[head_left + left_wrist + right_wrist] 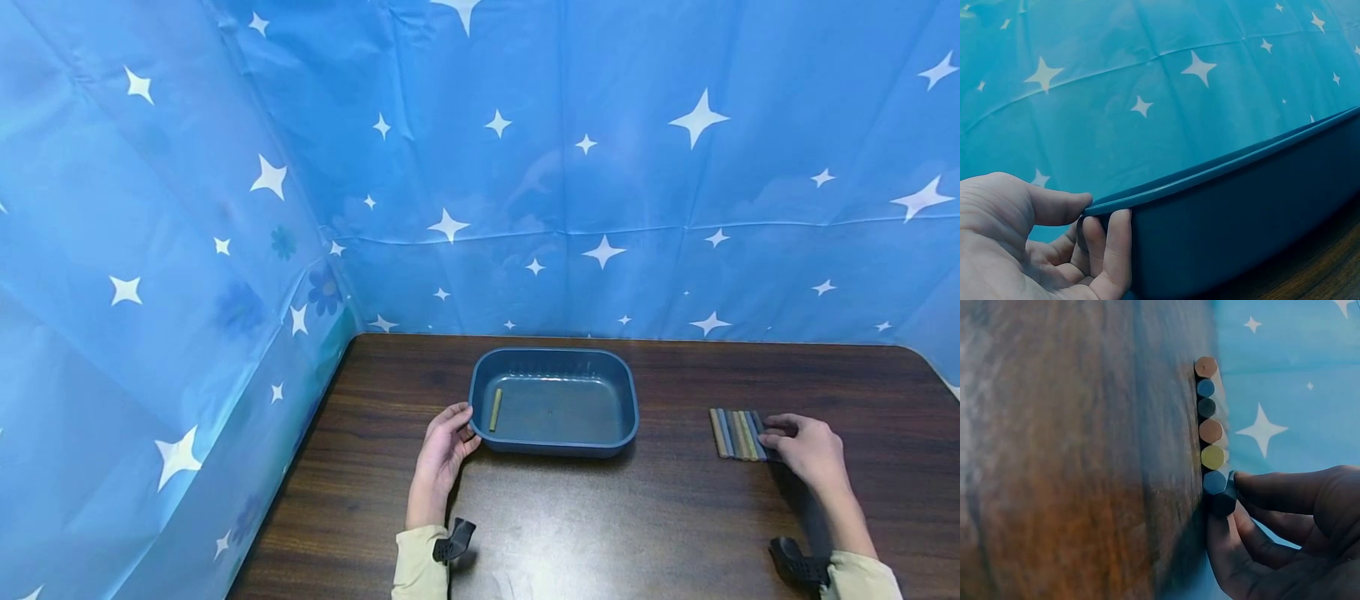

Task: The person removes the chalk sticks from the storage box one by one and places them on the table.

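A dark blue rectangular plastic basin [555, 444] stands on the table, with one yellowish stick [496, 410] lying near its left wall. My left hand [444, 446] grips the basin's left rim; in the left wrist view the thumb is on top and fingers press the outer wall. Right of the basin lies a row of several crayon-like sticks [725, 433], side by side. The right wrist view shows hexagonal ends in tan, blue, dark and yellow [1212, 457]. My right hand [810, 450] pinches the dark crayon-like stick [1224, 504] at the row's right end, beside a blue one.
The dark wood-grain table [360, 500] meets a blue curtain [525, 183] with white stars at its back and left. Black wrist cameras [453, 542] sit at both cuffs. Bare tabletop lies between the basin and the row of sticks.
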Demonstrator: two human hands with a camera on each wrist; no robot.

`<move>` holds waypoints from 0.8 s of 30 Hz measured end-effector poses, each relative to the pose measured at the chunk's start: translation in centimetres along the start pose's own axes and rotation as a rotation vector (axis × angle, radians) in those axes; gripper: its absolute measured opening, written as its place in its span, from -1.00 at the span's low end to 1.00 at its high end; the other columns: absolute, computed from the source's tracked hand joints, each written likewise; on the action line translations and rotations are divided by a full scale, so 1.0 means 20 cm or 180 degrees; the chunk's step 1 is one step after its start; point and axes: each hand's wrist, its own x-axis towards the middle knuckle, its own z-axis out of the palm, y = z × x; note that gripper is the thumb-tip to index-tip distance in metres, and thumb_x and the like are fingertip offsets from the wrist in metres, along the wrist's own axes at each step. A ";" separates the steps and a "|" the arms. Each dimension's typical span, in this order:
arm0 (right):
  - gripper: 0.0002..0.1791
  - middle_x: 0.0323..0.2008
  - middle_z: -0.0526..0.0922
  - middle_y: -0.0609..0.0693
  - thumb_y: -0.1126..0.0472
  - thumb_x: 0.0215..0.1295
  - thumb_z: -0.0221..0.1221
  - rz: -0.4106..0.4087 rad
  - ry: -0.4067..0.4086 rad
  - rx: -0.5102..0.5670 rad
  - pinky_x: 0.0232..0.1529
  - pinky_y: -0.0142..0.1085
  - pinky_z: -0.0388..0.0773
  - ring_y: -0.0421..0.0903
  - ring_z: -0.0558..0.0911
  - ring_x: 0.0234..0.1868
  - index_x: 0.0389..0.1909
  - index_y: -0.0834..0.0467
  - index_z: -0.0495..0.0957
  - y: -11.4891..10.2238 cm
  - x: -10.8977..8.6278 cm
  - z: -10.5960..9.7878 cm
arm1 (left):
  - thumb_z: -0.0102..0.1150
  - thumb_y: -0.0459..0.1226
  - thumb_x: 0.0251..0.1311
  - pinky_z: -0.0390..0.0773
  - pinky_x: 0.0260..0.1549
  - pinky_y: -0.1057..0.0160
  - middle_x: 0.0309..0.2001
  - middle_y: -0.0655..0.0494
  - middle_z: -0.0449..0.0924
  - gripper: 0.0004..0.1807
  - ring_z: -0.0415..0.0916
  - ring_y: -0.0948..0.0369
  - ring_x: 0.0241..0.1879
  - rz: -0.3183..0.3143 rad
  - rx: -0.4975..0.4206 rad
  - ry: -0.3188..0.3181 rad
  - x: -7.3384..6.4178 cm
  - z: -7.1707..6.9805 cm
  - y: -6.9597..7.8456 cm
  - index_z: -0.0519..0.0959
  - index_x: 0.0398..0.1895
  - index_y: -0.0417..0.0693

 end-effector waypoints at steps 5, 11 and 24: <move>-0.67 -0.28 0.61 0.41 0.33 0.20 0.19 -0.0005 0.0050 -0.0046 -0.33 0.08 0.40 0.25 0.55 -0.33 -0.10 0.52 0.51 -0.01 0.01 0.00 | -0.04 -0.43 0.32 0.52 -0.55 0.41 -0.49 0.11 0.46 -0.92 0.45 0.31 -0.53 0.0004 0.0049 -0.0004 0.00 0.00 0.00 0.43 -0.32 -0.11; -0.70 -0.32 0.61 0.40 0.35 0.22 0.17 -0.0048 0.0143 -0.0052 -0.18 0.21 0.33 0.35 0.53 -0.25 -0.15 0.53 0.52 -0.01 0.02 0.01 | -0.02 -0.42 0.32 0.52 -0.55 0.41 -0.48 0.11 0.46 -0.93 0.45 0.31 -0.53 -0.0004 0.0045 0.0001 0.00 0.00 0.00 0.43 -0.31 -0.12; -0.59 -0.17 0.57 0.44 0.17 0.44 -0.02 -0.0096 0.0363 0.0095 -0.36 0.04 0.38 0.29 0.53 -0.24 -0.02 0.49 0.49 -0.17 0.00 -0.07 | -0.05 -0.42 0.33 0.52 -0.55 0.41 -0.51 0.14 0.44 -0.94 0.45 0.32 -0.54 -0.0020 0.0034 0.0009 -0.01 0.00 0.01 0.41 -0.28 -0.13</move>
